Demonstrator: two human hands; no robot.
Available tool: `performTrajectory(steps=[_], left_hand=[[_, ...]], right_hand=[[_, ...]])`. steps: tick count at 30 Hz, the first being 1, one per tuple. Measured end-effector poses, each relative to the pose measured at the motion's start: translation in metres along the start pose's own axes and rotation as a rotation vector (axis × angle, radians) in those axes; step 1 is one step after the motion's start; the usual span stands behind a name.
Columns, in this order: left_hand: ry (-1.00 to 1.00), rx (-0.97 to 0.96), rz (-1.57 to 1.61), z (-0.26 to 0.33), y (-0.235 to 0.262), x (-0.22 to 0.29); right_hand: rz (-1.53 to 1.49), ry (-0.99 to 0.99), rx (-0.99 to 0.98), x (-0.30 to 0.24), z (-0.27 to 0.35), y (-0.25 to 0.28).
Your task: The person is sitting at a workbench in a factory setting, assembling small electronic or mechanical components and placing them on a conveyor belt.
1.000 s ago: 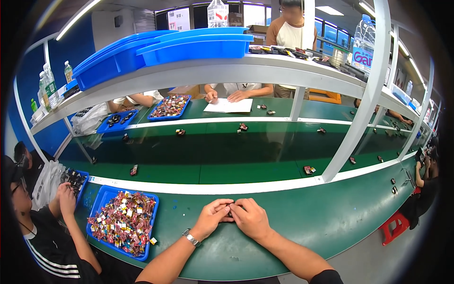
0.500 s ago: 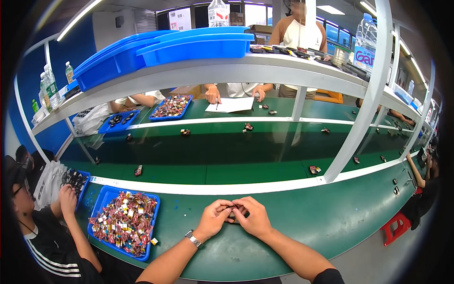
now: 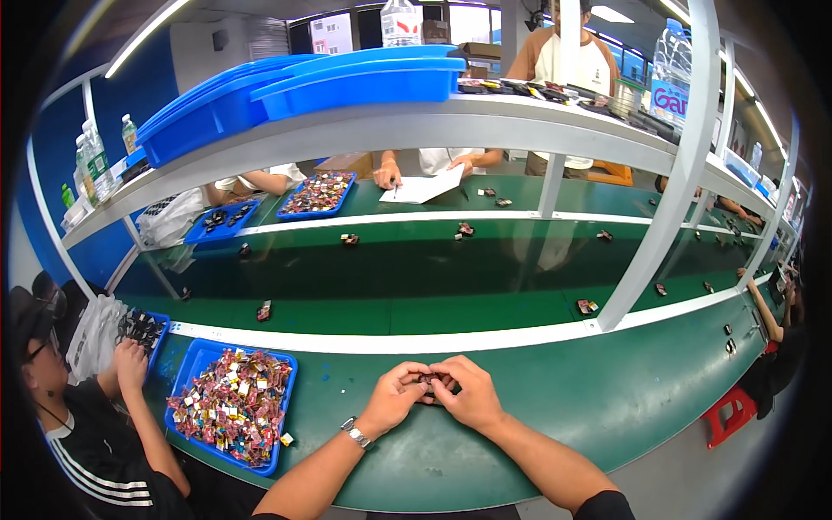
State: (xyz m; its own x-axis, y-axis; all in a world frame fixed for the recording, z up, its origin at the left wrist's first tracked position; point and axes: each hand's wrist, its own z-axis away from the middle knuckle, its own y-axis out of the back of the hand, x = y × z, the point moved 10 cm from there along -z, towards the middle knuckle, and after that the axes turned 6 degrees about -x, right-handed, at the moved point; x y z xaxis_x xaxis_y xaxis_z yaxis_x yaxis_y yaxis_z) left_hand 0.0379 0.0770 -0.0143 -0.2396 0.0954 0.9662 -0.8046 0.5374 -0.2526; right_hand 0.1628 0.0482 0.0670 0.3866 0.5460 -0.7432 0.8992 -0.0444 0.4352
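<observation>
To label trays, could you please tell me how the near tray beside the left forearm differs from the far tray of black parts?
The near tray is heaped with reddish and white parts; the far tray holds black parts. The near tray is nearly full; the far tray is partly bare. Both are blue.

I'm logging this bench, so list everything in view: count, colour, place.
Handheld part: one, dark, front centre
Worktop: one, green, foreground
Near tray: one, blue, front left
Small pieces: many, multicoloured, in near tray
Belt: one, green, beyond worktop
Belt parts: several, dark-reddish, on belt
Other filled trays: three, blue, left and across belt
Shelf: one, whitish, overhead
Stacked trays: several, blue, on shelf
Bottles: several, mostly clear, on shelf
Paper: one, white, far side
Bags: two, whitish, left
Stool: one, red, right
Co-workers: several, mixed clothing, left, right, beyond
Watch: one, silver, left wrist
Left hand: one, bare, holding part
Right hand: one, bare, holding part
</observation>
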Motion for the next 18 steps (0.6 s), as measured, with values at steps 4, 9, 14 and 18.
performTrajectory(steps=[4,9,14,18], left_hand=[[-0.095,0.089,0.033,0.005,0.000,0.016],[-0.132,0.211,-0.063,0.001,0.028,0.012],[-0.066,0.116,-0.089,0.003,0.012,0.005],[-0.103,0.127,-0.387,0.007,0.012,0.013]], right_hand=[[-0.023,-0.002,-0.020,0.018,-0.011,0.002],[0.030,-0.196,0.255,0.110,-0.069,0.050],[0.173,-0.345,0.221,0.159,-0.085,0.037],[0.454,-0.090,0.378,0.122,-0.087,0.044]])
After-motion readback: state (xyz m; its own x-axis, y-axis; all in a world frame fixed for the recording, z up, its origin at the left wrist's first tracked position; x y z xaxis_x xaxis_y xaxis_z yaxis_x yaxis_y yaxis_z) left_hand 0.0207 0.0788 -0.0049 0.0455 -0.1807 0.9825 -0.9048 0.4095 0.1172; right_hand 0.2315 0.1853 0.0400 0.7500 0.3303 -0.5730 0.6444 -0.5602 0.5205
